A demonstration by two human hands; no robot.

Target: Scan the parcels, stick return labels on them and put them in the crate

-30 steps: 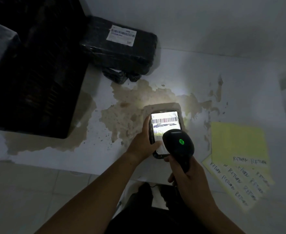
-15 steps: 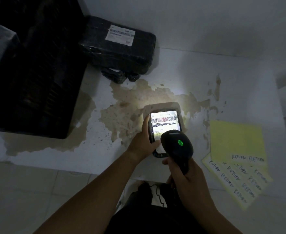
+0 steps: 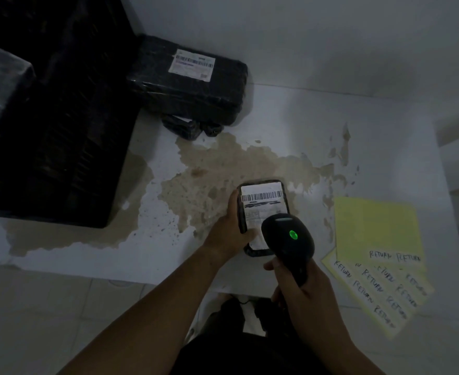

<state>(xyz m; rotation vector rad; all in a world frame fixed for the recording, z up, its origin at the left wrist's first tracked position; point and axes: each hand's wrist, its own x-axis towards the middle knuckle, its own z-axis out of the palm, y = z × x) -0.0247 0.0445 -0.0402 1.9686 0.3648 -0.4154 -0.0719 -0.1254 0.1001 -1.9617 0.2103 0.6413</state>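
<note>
The small parcel (image 3: pixel 263 209) is a dark, rounded-cornered packet whose upper face is almost wholly covered by a white shipping label (image 3: pixel 260 191): a barcode runs across the top, with a smudged dark line and fine print below it. It is brightly lit and sits near the front edge of the tabletop (image 3: pixel 290 123), over a brownish stain (image 3: pixel 217 163) (whether it rests on the surface or is lifted off it cannot be told). The left hand (image 3: pixel 229 231) grasps it along its left side, thumb laid on the label. The right hand (image 3: pixel 309 299) is wrapped round the handle of a black scanner (image 3: pixel 286 239), whose head covers the parcel's lower right corner and shows a green light (image 3: pixel 293 235).

At the back lies a larger black parcel (image 3: pixel 195 96) with its own white label (image 3: pixel 191 64), touching the black crate (image 3: pixel 55 125) on the left. To the right, yellow sheets (image 3: pixel 374 228) marked RETURN fan out over the tabletop's edge.
</note>
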